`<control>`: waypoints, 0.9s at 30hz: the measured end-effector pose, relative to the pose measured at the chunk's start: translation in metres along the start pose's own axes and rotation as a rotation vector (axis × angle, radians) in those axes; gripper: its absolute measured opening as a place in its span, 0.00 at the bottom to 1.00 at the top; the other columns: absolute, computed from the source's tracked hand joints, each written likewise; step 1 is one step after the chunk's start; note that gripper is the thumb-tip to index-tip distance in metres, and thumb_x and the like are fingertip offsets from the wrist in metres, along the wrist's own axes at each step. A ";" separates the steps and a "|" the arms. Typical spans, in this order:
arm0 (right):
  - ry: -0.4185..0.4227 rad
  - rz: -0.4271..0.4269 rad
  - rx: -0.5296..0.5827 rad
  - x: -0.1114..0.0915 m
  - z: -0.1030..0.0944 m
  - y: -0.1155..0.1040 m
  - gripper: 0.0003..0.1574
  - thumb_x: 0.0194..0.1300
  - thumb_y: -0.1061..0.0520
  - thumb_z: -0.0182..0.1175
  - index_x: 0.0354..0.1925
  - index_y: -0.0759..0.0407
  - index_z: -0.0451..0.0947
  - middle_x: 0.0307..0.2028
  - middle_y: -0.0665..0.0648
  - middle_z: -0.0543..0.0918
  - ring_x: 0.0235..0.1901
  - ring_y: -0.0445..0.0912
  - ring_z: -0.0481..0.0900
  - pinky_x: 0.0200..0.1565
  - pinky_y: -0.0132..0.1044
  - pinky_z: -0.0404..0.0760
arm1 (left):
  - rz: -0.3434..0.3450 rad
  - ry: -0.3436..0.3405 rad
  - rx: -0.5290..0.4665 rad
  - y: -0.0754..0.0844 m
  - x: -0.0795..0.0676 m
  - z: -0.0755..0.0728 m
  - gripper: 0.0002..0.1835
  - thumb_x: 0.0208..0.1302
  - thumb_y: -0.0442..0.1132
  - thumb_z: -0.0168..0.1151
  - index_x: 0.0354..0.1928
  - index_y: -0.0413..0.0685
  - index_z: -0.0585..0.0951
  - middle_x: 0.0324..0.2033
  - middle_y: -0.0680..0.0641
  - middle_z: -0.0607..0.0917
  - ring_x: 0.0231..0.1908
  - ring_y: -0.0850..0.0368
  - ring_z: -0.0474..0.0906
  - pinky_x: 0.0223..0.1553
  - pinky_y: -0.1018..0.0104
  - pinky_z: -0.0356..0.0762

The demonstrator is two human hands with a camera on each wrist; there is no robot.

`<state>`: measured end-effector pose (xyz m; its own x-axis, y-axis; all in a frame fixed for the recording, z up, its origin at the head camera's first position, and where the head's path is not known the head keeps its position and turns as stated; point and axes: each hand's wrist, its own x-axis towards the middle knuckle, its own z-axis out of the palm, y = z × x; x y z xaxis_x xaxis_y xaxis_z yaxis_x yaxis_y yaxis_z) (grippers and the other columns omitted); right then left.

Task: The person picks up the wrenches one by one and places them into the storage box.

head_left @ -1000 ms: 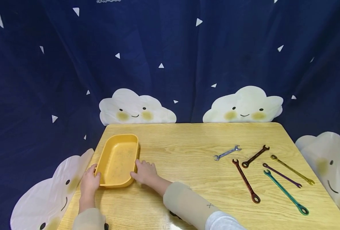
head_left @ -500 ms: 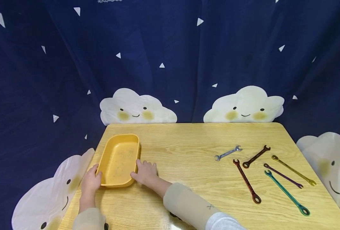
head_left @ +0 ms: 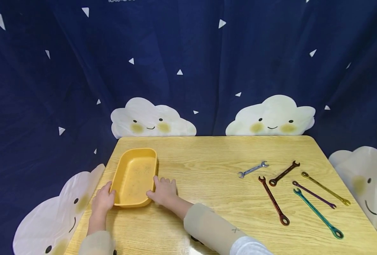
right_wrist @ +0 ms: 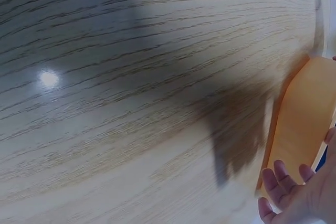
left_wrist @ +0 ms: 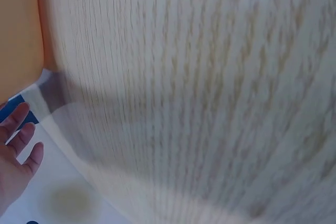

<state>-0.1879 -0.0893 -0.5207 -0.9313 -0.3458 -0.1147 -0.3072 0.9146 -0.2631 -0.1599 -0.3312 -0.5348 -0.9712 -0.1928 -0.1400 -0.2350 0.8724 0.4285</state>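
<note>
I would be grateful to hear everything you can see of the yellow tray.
The yellow tray is a rounded rectangle, open-topped, with smooth raised walls and a thin rim; it looks like plastic. Small dark marks speckle its floor. It is upright at the left of the wood-grained table, long sides running front to back. The left hand grips its near left corner, the right hand its right side.

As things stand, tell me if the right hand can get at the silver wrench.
Probably, after letting go: the right hand holds the yellow tray, with only bare table between hand and silver wrench.
</note>
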 end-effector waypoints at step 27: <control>0.190 0.003 -0.102 -0.007 0.005 0.029 0.32 0.48 0.38 0.47 0.48 0.53 0.68 0.38 0.52 0.77 0.40 0.48 0.73 0.48 0.47 0.65 | 0.200 0.026 0.079 0.021 -0.004 0.011 0.26 0.64 0.42 0.45 0.62 0.36 0.62 0.51 0.32 0.73 0.51 0.34 0.66 0.47 0.37 0.61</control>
<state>-0.1897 -0.0617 -0.5321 -0.9494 -0.3062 0.0694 -0.3136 0.9354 -0.1636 -0.1609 -0.3073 -0.5354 -0.9991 -0.0228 -0.0354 -0.0344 0.9269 0.3738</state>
